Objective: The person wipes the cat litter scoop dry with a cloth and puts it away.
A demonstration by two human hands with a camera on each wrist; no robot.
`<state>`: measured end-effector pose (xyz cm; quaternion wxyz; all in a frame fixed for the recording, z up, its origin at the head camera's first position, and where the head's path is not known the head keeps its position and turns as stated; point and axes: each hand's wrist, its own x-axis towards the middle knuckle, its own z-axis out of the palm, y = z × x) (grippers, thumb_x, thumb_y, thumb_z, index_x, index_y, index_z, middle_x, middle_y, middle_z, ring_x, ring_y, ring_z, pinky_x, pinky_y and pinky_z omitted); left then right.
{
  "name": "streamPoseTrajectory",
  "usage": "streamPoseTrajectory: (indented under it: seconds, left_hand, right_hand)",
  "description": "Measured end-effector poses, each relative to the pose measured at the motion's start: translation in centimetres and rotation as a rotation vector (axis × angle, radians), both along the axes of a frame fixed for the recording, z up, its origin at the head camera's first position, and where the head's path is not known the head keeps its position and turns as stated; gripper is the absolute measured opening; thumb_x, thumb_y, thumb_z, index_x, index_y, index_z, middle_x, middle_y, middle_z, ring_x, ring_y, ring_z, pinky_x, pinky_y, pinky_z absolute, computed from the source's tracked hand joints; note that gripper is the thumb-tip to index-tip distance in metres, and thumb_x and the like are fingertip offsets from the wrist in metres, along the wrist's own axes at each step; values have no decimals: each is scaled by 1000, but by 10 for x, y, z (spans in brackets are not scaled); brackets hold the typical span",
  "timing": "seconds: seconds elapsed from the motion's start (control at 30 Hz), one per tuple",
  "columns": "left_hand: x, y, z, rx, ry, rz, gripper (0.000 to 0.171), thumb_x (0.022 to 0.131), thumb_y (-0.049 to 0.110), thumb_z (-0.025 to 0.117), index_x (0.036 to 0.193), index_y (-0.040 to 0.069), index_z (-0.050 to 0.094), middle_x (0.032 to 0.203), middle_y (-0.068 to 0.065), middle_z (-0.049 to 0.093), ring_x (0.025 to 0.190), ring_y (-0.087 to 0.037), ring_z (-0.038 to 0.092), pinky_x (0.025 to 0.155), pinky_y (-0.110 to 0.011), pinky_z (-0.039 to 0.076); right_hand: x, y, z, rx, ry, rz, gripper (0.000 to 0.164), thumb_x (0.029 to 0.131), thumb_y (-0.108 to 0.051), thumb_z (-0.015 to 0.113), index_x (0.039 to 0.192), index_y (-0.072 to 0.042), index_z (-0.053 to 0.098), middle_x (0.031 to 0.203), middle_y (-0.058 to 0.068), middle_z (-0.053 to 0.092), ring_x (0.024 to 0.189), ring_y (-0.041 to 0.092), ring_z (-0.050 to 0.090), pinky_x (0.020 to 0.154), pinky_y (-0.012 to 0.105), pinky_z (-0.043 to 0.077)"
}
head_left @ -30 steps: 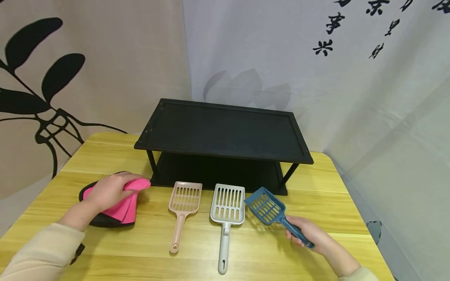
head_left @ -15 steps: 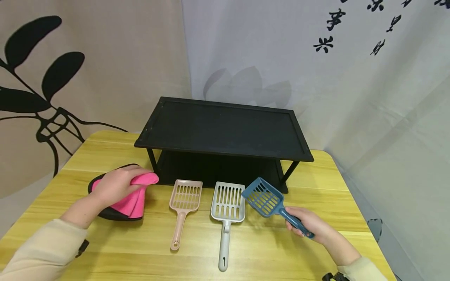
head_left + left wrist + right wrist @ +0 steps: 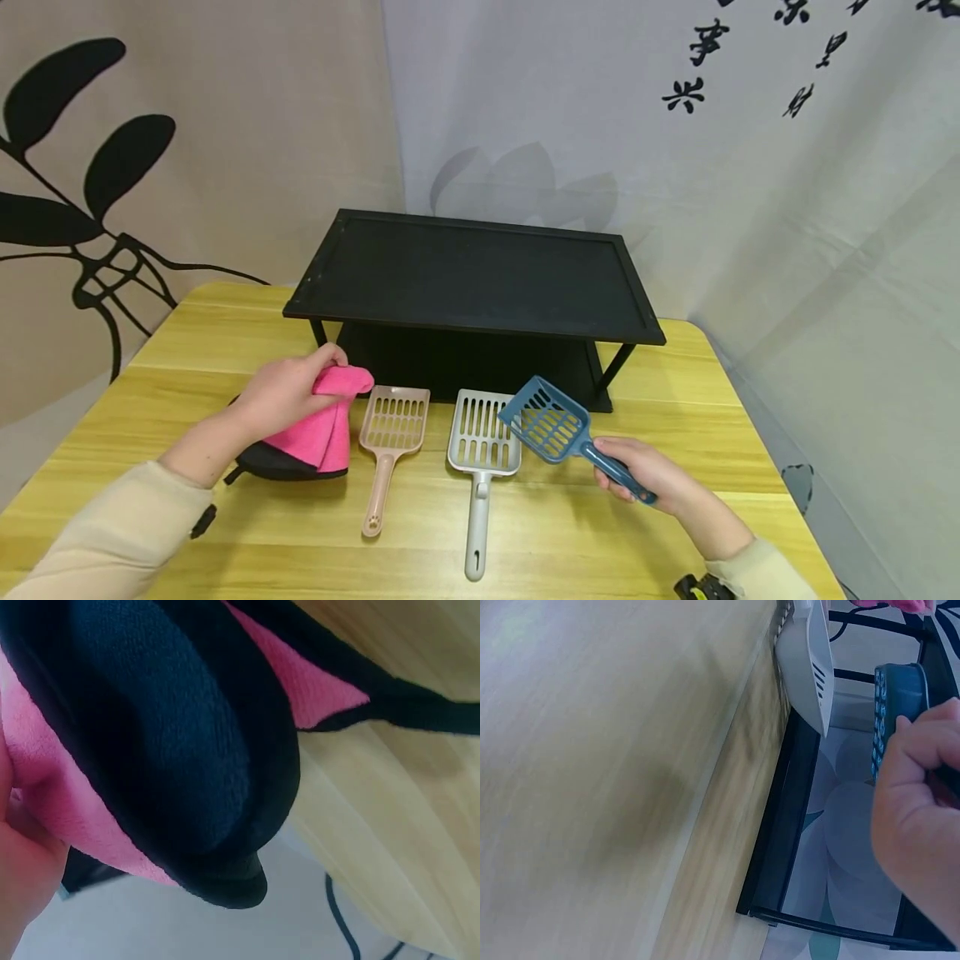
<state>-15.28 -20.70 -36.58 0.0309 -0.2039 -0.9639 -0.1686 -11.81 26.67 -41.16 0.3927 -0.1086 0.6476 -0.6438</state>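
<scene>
My left hand (image 3: 288, 393) grips a pink plush cloth with black edging (image 3: 324, 429) near the front left corner of the black shelf. In the left wrist view the cloth's dark blue side (image 3: 161, 727) and a black strap (image 3: 427, 716) show. My right hand (image 3: 645, 471) holds the handle of a blue litter scoop (image 3: 551, 423), raised over the table. Its slotted head overlaps the corner of a light grey litter scoop (image 3: 478, 521) in the head view. A beige-pink litter scoop (image 3: 382, 492) lies left of the grey one, just right of the cloth.
A low two-tier black shelf (image 3: 480, 275) stands at the back of the yellow wooden table (image 3: 600, 558). Printed fabric (image 3: 510, 92) hangs behind it. Both lying scoops have their heads at the shelf's front edge and handles toward me.
My left hand has moved right with the cloth, toward the beige-pink scoop. My right hand has shifted slightly left, bringing the blue scoop over the grey scoop's corner in the head view.
</scene>
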Motion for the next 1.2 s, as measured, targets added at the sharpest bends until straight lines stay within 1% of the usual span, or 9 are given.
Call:
streamPoseTrajectory:
  seconds: [0.1,0.17,0.23,0.43,0.6,0.8,0.97,1.07,1.2]
  left_hand:
    - [0,8,3,37,-6,-19,35,76,21,77,104,14,57,86,-4,67,67,-13,53,60,-28,44]
    - [0,13,3,59,10,-36,33,75,20,78,103,15,61,88,-3,69,69,-13,54,63,-29,45]
    - [-1,18,3,80,15,-35,31,75,19,77,103,17,64,90,-2,69,70,-13,55,65,-30,46]
    - [-5,31,3,135,24,-48,29,76,17,77,103,17,67,93,-3,70,74,-13,58,67,-30,47]
    - [-11,45,8,157,12,-84,29,75,19,78,103,17,68,94,-2,70,76,-13,59,68,-29,49]
    - [-16,67,15,166,-17,-152,30,74,22,79,102,19,69,94,0,70,76,-12,58,70,-29,50]
    - [-19,87,19,143,14,-235,26,76,19,77,101,20,70,95,2,71,79,-13,62,75,-31,51]
    - [-19,98,21,130,25,-275,25,77,19,76,101,19,70,96,3,71,81,-13,63,76,-31,51]
    - [-17,111,23,122,-3,-317,24,79,20,75,102,20,70,96,4,71,82,-11,62,76,-27,51]
  right_hand:
    - [-1,-3,-1,-4,0,3,35,103,-30,31,114,-4,51,69,-10,61,47,-4,50,45,11,39]
    - [-1,-5,-2,3,5,5,34,103,-30,31,113,-4,51,69,-10,61,47,-4,50,44,11,39]
    - [-1,-8,-3,13,9,6,35,103,-31,32,113,-3,50,69,-10,60,47,-4,49,44,12,39]
    - [-3,-18,-3,40,15,6,51,102,-35,34,125,10,42,68,-10,60,45,-3,48,44,12,39]
    - [-3,-29,-3,52,27,9,48,102,-31,34,121,12,44,67,-9,59,45,-3,47,44,13,39]
    - [-3,-48,0,111,61,9,43,101,-28,37,115,11,48,66,-8,58,44,-2,46,44,13,38]
    - [-3,-65,3,135,73,23,40,101,-28,37,110,9,50,66,-7,58,43,-1,46,44,14,38]
    - [-4,-74,4,136,79,38,40,101,-27,36,108,9,50,65,-6,58,43,-1,45,44,14,38]
    - [-3,-83,4,143,83,38,40,101,-25,36,109,11,49,65,-6,57,43,0,45,44,14,38]
